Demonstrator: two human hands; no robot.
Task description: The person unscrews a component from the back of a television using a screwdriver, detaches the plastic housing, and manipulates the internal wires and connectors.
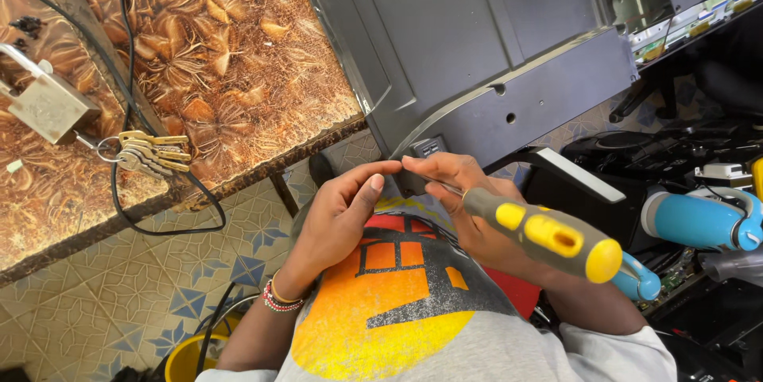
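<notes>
- The right hand (465, 203) grips a screwdriver (540, 235) with a grey and yellow handle, fingers wrapped around it, its tip at the fingertips.
- The left hand (342, 211) meets that tip, fingers pinched narrow, perhaps on a small screw; too small to tell.
- Just beyond, a grey panel (485, 48) leans down.
- On the brown table (238, 56), left, lie keys (151, 151) and a padlock (49, 104).

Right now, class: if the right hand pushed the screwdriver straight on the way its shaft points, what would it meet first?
Most likely the left hand's fingertips, which meet the right hand at the screwdriver tip. Just beyond lies the small dark port block on the grey panel's lower edge; depth there is unclear.
</notes>
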